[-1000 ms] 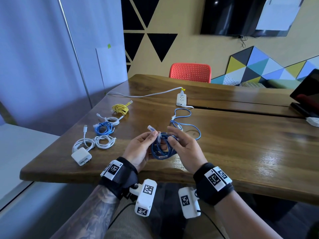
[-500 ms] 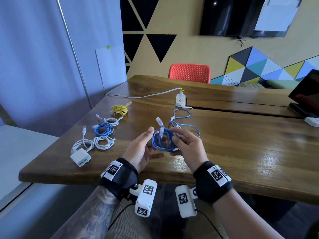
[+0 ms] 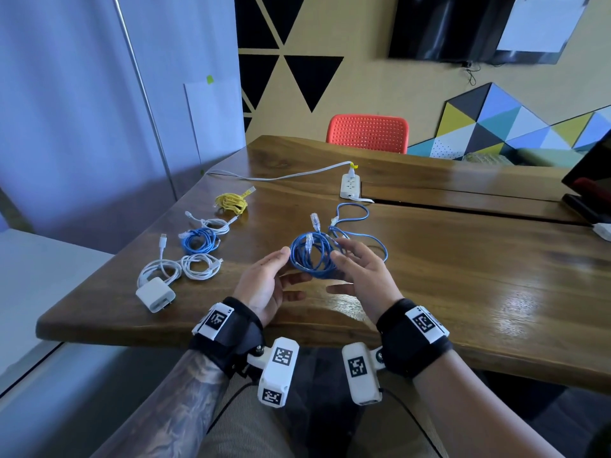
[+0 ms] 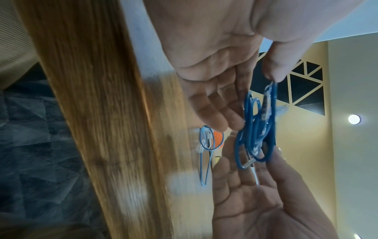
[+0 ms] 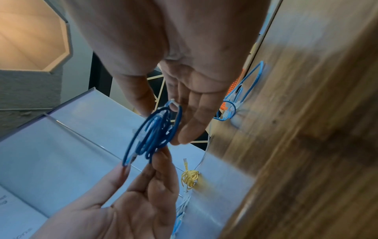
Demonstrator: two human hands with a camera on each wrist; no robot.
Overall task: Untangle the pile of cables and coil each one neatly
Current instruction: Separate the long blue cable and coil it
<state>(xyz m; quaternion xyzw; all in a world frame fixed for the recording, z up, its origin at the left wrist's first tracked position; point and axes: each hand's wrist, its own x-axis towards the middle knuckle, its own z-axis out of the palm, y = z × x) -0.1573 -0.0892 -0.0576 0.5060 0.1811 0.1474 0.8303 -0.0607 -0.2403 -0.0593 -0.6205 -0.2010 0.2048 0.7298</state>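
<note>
Head view puts the risk closest in: the dark blue cable coil is held up off the table only at its two rims, so I judge it could spring apart or drop if either pinch eases, since nothing ties the loops and both clear plugs stick up free at the top. A plug could also catch a loop and drag it out of round.

Both hands are raised just past the near table edge, palms turned toward each other. The left hand pinches the coil's left rim between thumb tip and forefinger, its other fingers stretched out loosely beneath. The right hand nips the right rim the same way, thumb over the strands, the remaining fingers relaxed and spread. The wrist views confirm fingertip contact only; neither palm wraps the coil.

Just beyond the right hand a lighter blue cable lies loose and uncoiled on the table, so the task looks unfinished. To the left lie a white charger with its cable, a white coil, a blue coil, another white cable and, farthest, a yellow bundle. Far across the table lies a power strip.
</note>
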